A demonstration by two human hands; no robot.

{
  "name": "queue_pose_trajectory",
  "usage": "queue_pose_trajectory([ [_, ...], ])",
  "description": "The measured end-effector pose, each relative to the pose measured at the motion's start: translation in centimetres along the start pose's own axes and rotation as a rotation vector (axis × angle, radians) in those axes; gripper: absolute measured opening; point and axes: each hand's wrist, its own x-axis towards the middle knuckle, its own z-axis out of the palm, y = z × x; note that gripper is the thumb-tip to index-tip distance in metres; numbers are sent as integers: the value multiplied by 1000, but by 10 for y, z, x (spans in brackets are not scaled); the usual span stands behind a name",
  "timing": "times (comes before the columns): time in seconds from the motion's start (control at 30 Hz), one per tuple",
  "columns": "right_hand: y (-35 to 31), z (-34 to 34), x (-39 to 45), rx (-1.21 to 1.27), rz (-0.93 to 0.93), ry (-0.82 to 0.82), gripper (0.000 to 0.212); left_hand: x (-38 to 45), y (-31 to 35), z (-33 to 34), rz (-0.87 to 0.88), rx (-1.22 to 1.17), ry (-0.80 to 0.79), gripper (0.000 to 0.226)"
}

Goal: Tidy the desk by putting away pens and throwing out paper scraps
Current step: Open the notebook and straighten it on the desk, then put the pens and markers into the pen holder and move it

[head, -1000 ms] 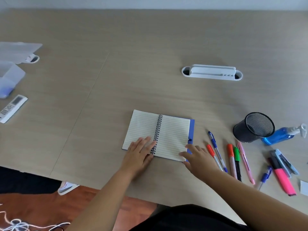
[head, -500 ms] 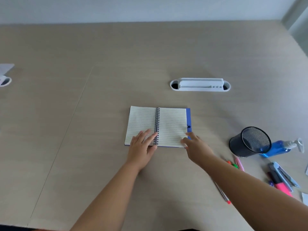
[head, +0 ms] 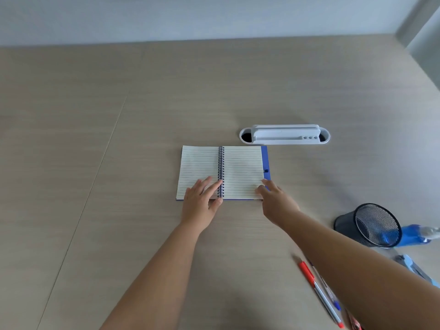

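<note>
Pens [head: 319, 296] are lying on the desk [head: 119, 139] well to the near right of the open spiral notebook [head: 222, 171], mostly hidden under the right forearm; only 2 are showing clearly, a red-capped one and a slimmer one with a blue tip beside it, both pointing toward the near edge. In the frame 1 second ago a whole row of pens and markers was lying in plain sight right of the notebook, so the arm is now covering most of them and the view has swung up and away from the person. No paper scrap is showing now, though a white piece was sitting at the far right edge earlier.

Beyond the pens, right of the notebook, the black mesh pen cup [head: 371, 226] is lying tipped with its mouth facing the camera, a blue spray bottle [head: 414, 235] touching it on its far side, just as before. Near the right edge, nearer than the cup, a pale blue tool is only partly in view.

On the notebook itself, the left hand [head: 200, 201] is resting flat and open, fingers spread across the near corner of the left page up to the spiral, gripping nothing. The right hand [head: 276, 201] is pressing its fingertips on the near right corner of the right page, loosely open, holding nothing; both are keeping the places they had half a second ago. Just behind the notebook a white cable grommet tray [head: 284, 135] is sitting in the desk.
</note>
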Motion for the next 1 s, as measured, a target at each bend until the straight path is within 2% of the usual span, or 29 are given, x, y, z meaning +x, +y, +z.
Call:
queue_pose_trajectory([
  [0.2, 3, -5, 8, 23, 16, -20, 48, 8, 4, 1, -30, 2, 4, 51],
  [0.33, 2, -15, -7, 94, 22, -103, 59, 6, 12, -2, -31, 41, -54, 54],
  [0.4, 4, -20, -31, 186, 6, -37, 60, 0, 20, -5, 4, 51, -41, 57],
  [0.5, 20, -23, -85, 307, -4, 61, 50, -19, 44, -5, 149, 61, 20, 52],
  [0.67, 66, -13, -163, 307, 213, 89, 32, -70, 105, 23, 357, -46, -155, 36],
  [0.8, 77, -13, -175, 318, 301, 69, 26, -94, 149, 50, 465, -89, -254, 31],
  [1.0, 75, -4, -163, 234, 282, -38, 24, -106, 168, 58, 475, 142, -339, 37],
])
